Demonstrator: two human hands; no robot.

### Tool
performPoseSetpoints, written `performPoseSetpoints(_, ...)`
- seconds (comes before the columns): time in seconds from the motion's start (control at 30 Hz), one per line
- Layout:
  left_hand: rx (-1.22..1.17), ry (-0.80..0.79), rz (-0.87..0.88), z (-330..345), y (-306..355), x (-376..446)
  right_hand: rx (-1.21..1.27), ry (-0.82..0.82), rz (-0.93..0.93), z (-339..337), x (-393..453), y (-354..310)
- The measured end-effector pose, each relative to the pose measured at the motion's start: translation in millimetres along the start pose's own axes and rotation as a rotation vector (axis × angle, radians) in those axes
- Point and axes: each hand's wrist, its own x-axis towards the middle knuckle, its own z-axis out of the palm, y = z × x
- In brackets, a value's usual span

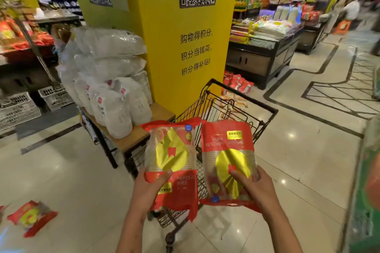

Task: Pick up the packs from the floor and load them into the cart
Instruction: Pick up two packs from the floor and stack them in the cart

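Red and gold plastic marks every pack in this job, and reading from the left the first one is a loose pack [30,216] lying on the pale floor [82,170], well apart from the cart, with the edge of another red one just showing at the frame's left border. Those are not yet picked up. Next comes a low wooden desk [144,129] stacked with white bags [115,96], set against a yellow pillar [181,51]; these seem to be no part of the task.

At the centre, the left hand [150,189] grips the lower end of one pack [171,156], thumb curled over its front and fingers behind. Just beside it, the right hand [257,189] holds a second pack [228,162] the same way, thumb pressed on the gold patch. Both packs are held up over the near end of the wire cart [236,109], not yet released into it.

How much the basket already holds is unclear, since the two packs hide most of it. Beyond the cart, more red packs [236,86] lie on the floor by the pillar's foot.

By this showing the task is in mid-course: two packs are about to go in, and several on either side remain.
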Motion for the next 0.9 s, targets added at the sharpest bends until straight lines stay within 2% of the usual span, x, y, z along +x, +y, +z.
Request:
performPoseSetpoints(0.27,-0.084,0.012,-0.111,74.7,12.1,121.4,-0.101,-0.039,-0.023,-1.5,155.4,-28.4)
performPoseSetpoints(0.4,0.026,0.058,-0.145,94.4,-4.0,160.4,-0.125,-0.098,0.025,5.2,222.0,-23.4)
performPoseSetpoints(0.5,-0.017,0.131,-0.207,112.9,-19.7,188.0,-0.140,-0.174,0.096,14.0,277.5,-10.7)
performPoseSetpoints(0.6,-0.093,0.202,-0.269,138.0,-38.4,207.0,-0.157,-0.283,0.200,24.9,335.7,11.6)
performPoseSetpoints(0.8,-0.146,0.392,-0.525,183.5,-90.6,246.4,-0.348,-0.449,0.299,52.7,426.9,84.3)
performPoseSetpoints(0.9,-0.148,0.410,-0.636,194.9,-125.1,258.7,-0.430,-0.557,0.405,65.0,462.7,132.2)
